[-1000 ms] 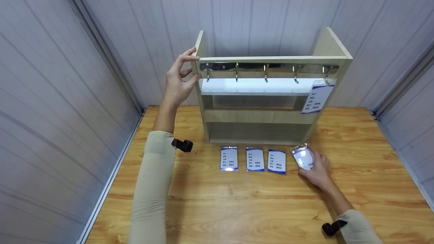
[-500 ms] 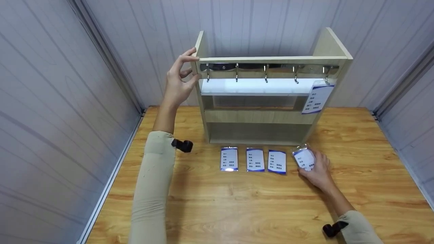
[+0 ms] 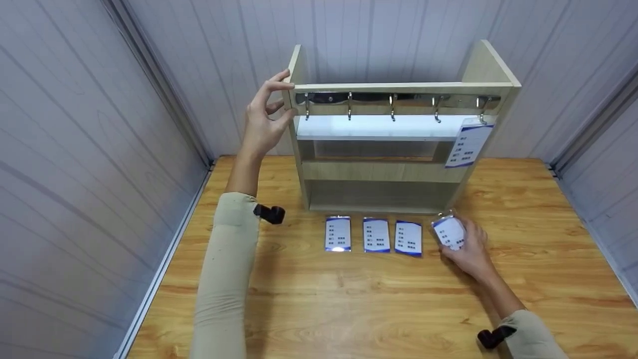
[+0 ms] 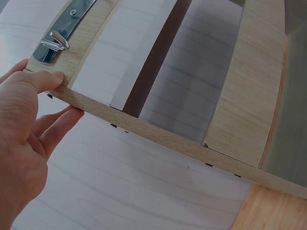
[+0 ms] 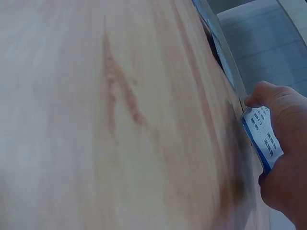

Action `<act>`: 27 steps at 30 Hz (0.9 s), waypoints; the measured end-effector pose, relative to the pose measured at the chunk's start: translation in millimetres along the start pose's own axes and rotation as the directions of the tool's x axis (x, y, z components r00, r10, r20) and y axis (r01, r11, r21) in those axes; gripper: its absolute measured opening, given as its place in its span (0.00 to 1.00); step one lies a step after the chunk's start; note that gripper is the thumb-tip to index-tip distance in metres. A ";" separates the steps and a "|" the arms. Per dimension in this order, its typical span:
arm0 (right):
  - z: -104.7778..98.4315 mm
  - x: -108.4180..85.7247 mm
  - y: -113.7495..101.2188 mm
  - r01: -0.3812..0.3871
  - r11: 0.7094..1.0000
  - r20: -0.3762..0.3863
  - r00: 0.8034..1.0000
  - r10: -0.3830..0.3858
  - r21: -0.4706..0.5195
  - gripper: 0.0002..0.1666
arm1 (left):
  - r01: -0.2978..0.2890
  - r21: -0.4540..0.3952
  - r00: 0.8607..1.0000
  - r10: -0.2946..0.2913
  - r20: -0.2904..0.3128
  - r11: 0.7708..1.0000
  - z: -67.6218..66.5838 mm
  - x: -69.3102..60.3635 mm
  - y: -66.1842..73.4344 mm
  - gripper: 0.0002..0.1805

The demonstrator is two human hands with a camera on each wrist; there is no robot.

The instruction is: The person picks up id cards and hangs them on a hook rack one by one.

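Shelf point(image 3: 381, 171) across head, left-wrist views

I face a pale far wall point(image 3: 389, 30) with upright lines. A left wall point(image 3: 89, 174) and a right wall point(image 3: 608, 194), also pale, flank me, grey strips point(image 3: 162, 80) marking both far corners. Light gives my honey-brown, wood-grained counter point(image 3: 309, 304) a soft sheen.

Five cards point(image 3: 338, 233); five hooks point(image 3: 392, 106); one shelf unit point(image 3: 379, 172); two grips point(image 3: 264, 119) point(image 3: 471, 252); two wrist cameras point(image 3: 271, 215)
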State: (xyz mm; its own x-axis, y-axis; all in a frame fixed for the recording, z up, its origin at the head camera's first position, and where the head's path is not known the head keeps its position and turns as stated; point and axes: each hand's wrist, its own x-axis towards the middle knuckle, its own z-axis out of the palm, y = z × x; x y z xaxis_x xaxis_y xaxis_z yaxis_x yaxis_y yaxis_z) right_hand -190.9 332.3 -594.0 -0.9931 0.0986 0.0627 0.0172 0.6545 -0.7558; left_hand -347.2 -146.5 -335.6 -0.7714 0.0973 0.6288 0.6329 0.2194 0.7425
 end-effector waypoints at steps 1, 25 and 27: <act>-0.4 -0.2 -0.9 0.003 1.000 -0.001 1.000 -0.003 -0.001 0.62 | -0.002 -0.001 1.000 0.002 -0.001 1.000 0.0 0.2 -0.4 0.23; 5.1 -7.3 -9.5 0.098 0.991 -0.060 0.994 -0.093 0.089 0.59 | -0.010 -0.012 1.000 0.010 0.000 1.000 1.9 1.3 -3.9 0.23; 4.7 -7.3 -11.9 0.095 0.991 -0.064 0.994 -0.089 0.090 0.60 | -0.012 -0.009 1.000 0.012 -0.001 1.000 1.2 0.9 -4.2 0.23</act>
State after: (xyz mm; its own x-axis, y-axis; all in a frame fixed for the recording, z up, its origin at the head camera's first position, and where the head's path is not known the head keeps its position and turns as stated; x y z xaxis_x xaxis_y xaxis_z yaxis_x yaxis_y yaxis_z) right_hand -184.4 320.3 -588.6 -0.9813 0.0877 0.1714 -0.0872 0.5912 -0.8018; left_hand -350.6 -146.1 -338.4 -0.7639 0.0991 0.6376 0.6424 0.2097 0.7371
